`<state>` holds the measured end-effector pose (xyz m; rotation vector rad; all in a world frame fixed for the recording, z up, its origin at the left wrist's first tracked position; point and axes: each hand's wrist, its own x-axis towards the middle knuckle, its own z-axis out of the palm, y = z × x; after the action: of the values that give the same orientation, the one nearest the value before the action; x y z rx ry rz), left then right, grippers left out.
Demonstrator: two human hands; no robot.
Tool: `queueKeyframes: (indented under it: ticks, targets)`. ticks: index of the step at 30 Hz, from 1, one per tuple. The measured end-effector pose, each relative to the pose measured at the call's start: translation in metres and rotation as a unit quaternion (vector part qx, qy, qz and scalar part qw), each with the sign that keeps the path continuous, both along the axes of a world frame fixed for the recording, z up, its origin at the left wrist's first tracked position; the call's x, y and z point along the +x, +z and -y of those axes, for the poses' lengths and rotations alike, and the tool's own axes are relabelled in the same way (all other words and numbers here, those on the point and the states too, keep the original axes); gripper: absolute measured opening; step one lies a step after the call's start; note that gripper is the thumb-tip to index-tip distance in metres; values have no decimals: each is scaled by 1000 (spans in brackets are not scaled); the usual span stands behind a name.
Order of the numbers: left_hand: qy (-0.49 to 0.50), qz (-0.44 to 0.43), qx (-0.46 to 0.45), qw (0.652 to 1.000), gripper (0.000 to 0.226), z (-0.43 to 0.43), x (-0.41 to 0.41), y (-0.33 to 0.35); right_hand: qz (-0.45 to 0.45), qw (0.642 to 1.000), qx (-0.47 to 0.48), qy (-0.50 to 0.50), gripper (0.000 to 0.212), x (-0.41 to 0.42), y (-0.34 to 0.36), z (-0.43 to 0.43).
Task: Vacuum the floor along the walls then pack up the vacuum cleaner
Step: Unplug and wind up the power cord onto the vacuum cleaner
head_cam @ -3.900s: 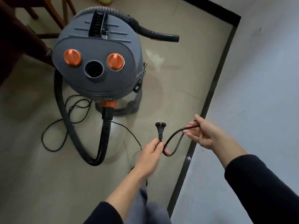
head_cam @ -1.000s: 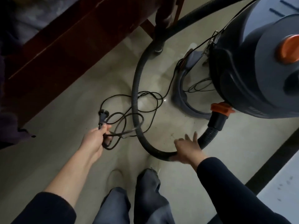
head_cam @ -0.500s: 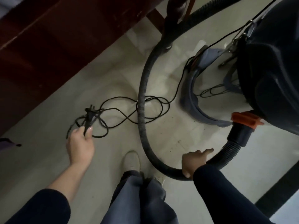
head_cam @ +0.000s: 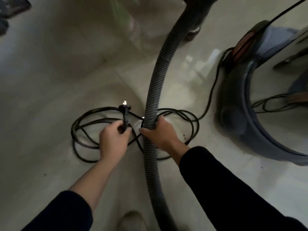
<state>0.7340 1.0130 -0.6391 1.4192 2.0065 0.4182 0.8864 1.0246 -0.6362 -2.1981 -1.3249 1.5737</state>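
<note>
Pale glossy tile floor (head_cam: 50,80) w/ faint grout lines, bright reflection (head_cam: 191,64) centre-right, dark furniture leg (head_cam: 202,15) at top, dim light

A dark furniture leg (head_cam: 193,32) stands on the floor (head_cam: 50,84) at the far centre, its rounded foot touching the tiles. A dark object (head_cam: 11,7), too blurred to identify, occupies the far left corner, and a blurred greenish shape (head_cam: 121,15) lies to its right. A pale shoe (head_cam: 131,220) sits at the near edge; small dark specks (head_cam: 184,135) lie right of centre.
</note>
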Motion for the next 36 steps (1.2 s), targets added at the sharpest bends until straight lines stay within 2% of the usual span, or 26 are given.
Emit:
queueKeyframes:
  ticks: [3, 7, 9, 11, 13, 16, 18, 21, 25, 28, 30, 33, 36]
  targets:
    - [10, 43, -36, 998, 14, -17, 21, -23, 15, 999, 35, -27, 37, -2, -26, -1]
    - [-7, 62, -86, 994, 43, -29, 30, -39, -10, 997, 42, -60, 26, 21, -25, 1]
    - [-47, 15, -145, 988, 71, -30, 39, -39, -11, 999, 28, -41, 26, 37, -16, 4]
    - [-102, -72, -185, 975, 80, -30, 51, -37, -5, 999, 17, -31, 31, 45, -8, 9]
    - [-141, -148, -178, 962, 76, -31, 62, -32, -6, 999, 17, -48, 33, 48, -3, 13]
    - [-189, -238, -143, 942, 47, -35, 71, -31, 43, 997, 25, -52, 36, 54, -1, 20]
    - [-212, -260, -150, 930, 32, -37, 65, -31, 66, 996, 26, -47, 37, 62, 1, 24]
    - [-163, -229, -145, 949, 22, -38, 38, -19, 95, 994, 19, -49, 40, 79, 12, 29]
    - [27, -121, -86, 989, 30, -40, -12, 13, 130, 990, -21, -47, 41, 94, 26, 37]
    - [214, -7, -40, 976, 24, -43, -30, 47, 150, 986, -67, -41, 41, 96, 30, 46]
    - [285, 33, -18, 958, 15, -46, -26, 70, 152, 983, -96, -35, 40, 95, 34, 54]
    - [322, 126, 16, 938, 22, -50, -9, 103, 161, 981, -108, -23, 33, 87, 52, 59]
    - [268, 138, 47, 952, 13, -54, 16, 144, 164, 982, -87, -39, 33, 85, 100, 39]
